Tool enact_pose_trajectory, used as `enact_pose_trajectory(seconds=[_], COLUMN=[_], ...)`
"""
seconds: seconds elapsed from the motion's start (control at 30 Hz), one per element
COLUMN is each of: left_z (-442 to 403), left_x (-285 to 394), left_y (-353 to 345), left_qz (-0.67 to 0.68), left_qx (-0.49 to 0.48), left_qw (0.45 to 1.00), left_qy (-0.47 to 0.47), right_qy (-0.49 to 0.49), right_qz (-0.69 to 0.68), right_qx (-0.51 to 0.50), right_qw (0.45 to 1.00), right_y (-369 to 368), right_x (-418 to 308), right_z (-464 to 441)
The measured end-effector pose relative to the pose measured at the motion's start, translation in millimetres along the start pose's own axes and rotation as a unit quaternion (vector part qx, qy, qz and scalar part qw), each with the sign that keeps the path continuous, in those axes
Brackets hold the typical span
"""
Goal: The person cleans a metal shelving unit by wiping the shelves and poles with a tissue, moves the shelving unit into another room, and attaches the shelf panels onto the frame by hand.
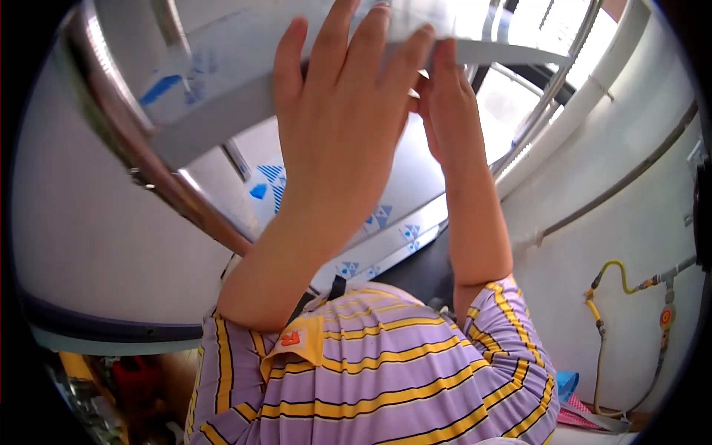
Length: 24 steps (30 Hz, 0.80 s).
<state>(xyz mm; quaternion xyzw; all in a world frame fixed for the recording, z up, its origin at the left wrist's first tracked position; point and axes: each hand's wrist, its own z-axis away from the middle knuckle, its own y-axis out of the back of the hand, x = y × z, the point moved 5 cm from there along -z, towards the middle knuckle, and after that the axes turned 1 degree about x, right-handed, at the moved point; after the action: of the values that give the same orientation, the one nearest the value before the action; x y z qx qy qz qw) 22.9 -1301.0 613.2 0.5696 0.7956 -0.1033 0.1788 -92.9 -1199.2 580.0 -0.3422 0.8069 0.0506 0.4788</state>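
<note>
My left hand (337, 96) reaches up, back towards me, with its fingers stretched and spread over the front edge of a shiny metal shelf (211, 122). Its palm is hidden, and I cannot tell how firmly it touches the metal. Close to its right is my right hand (452, 100), turned sideways at the same edge. The fingers there point upward, held near each other, and the thumb side faces my left hand. No object shows in either hand. Blue-printed film clings to parts of the metal.
Round metal posts (111, 70) hold the shelf at left and right. A lower metal shelf (415, 196) lies beneath my hands. Along the right wall (623, 200) run a grey pipe (623, 185) and a yellow hose (612, 267) with fittings. A pink and blue bag stands low at right.
</note>
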Motion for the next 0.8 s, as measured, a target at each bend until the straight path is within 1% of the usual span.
enact_pose_trajectory(seconds=[0.07,0.1,0.13,0.2,0.23,0.27,0.33,0.43,0.53,0.67,0.77,0.8], left_z=[-3.5,-17.8,-21.0,-23.2,-20.5,-19.5,-16.1,-14.3,-10.6,-6.3,-6.8,-17.5], left_x=[21.1,25.2,29.2,34.8,36.9,37.9,38.3,37.3,37.3,33.4,29.6,38.0], left_y=[-1.6,19.7,23.6,24.4,22.2,20.0,15.8,11.0,9.5,7.3,7.1,13.0], left_qz=[-0.002,0.059,0.069,0.076,0.062,0.042,0.005,-0.033,-0.05,-0.064,-0.065,-0.071], left_qx=[0.05,0.052,0.049,0.037,0.028,0.02,0.003,-0.018,-0.031,-0.042,-0.054,-0.057], left_qw=[0.999,0.995,0.994,0.993,0.996,0.998,1.0,0.999,0.997,0.996,0.996,0.995], left_qy=[0.013,0.063,0.072,0.078,0.065,0.048,0.014,-0.022,-0.04,-0.043,-0.033,-0.037], right_qy=[-0.021,-0.059,-0.06,-0.14,-0.116,-0.043,0.055,0.134,0.12,0.103,0.11,0.124], right_qz=[0.035,0.109,0.203,0.293,0.306,0.314,0.41,0.477,0.477,0.437,0.352,0.309], right_qx=[-0.07,-0.116,-0.169,-0.144,-0.126,-0.102,-0.017,0.058,0.062,0.062,0.074,0.083], right_qw=[0.997,0.986,0.963,0.935,0.936,0.943,0.91,0.867,0.869,0.892,0.927,0.939], right_y=[17.6,26.0,43.8,56.6,78.7,94.8,108.1,127.3,144.4,147.8,140.7,151.1], right_x=[-0.2,-9.3,-10.5,-49.5,-46.4,-54.0,-79.1,-94.2,-83.2,-54.1,-34.4,-43.0], right_z=[-3.4,1.4,1.9,12.4,8.9,12.4,26.0,43.2,41.6,31.4,15.5,11.9])
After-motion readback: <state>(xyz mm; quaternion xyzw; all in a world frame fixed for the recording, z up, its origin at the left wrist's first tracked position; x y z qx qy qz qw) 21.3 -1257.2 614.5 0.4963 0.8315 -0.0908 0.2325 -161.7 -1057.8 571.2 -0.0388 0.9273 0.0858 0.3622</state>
